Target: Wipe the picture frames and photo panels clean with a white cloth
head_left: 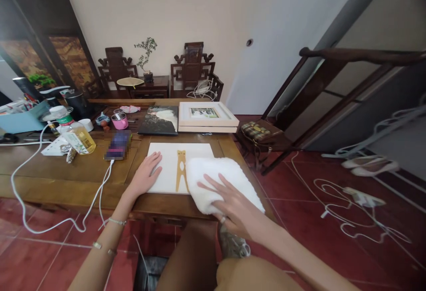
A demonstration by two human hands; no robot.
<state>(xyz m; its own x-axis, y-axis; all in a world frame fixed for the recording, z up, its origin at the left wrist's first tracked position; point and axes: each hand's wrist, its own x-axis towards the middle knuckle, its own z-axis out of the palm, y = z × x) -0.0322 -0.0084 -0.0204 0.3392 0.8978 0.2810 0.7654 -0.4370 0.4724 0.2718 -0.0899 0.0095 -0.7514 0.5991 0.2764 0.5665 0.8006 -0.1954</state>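
Your legs (188,260) are nearest, below the edge of the wooden table (156,204); your left hand (146,176) lies flat and open on the left side of a white board (163,155), holding nothing; your right hand (229,200) rests with fingers spread on a white cloth (229,169), though you cannot tell whether it grips the cloth; the cloth covers the board's lower right, just beside a tan bear shape (181,169); behind the board sits a picture frame (228,114).

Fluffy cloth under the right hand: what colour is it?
The cloth is white, shown in the head view.
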